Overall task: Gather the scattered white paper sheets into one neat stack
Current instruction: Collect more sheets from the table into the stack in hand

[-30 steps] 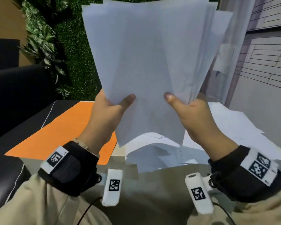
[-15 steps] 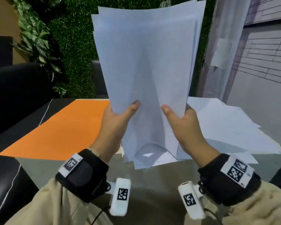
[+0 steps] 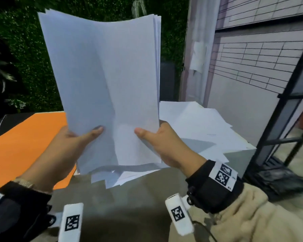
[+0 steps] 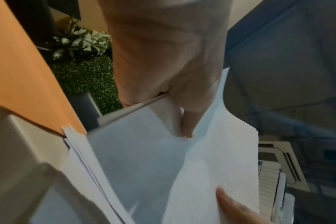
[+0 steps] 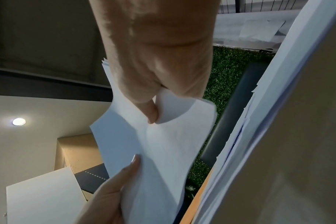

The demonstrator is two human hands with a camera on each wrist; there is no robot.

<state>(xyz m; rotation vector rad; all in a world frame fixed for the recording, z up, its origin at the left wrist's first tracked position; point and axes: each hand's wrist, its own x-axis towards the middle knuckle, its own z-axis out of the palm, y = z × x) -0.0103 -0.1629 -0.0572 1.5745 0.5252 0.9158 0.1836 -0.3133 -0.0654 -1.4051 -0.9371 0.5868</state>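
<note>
On the far left of the grey surface [image 3: 138,203]: one flat orange rectangular sheet [image 3: 24,145], lying face up, its near right corner beside the paper pile.

Left of centre: my left hand [image 3: 65,151], grip closed on the lower left edge of the bundle, thumb laid across the front, fingers hidden behind the paper. Black wrist strap and white tagged camera block below it.

Centre: one bundle of white paper sheets [image 3: 105,81], held upright above the surface between both hands. Front sheet creased down the middle; top edges roughly level, with several sheet edges fanned at the upper right corner. Lower edges uneven, some corners sticking out beneath.

Right of centre: my right hand [image 3: 166,145], grip closed on the lower right edge of the same bundle, thumb pressed on the front. The right wrist view shows that thumb denting the paper.

Right, behind and under the bundle: loose white paper sheets [image 3: 203,130], overlapping at different angles on the surface, some reaching past its right edge.

Far right: black metal frame [image 3: 276,130], standing on the floor beside the surface.
</note>
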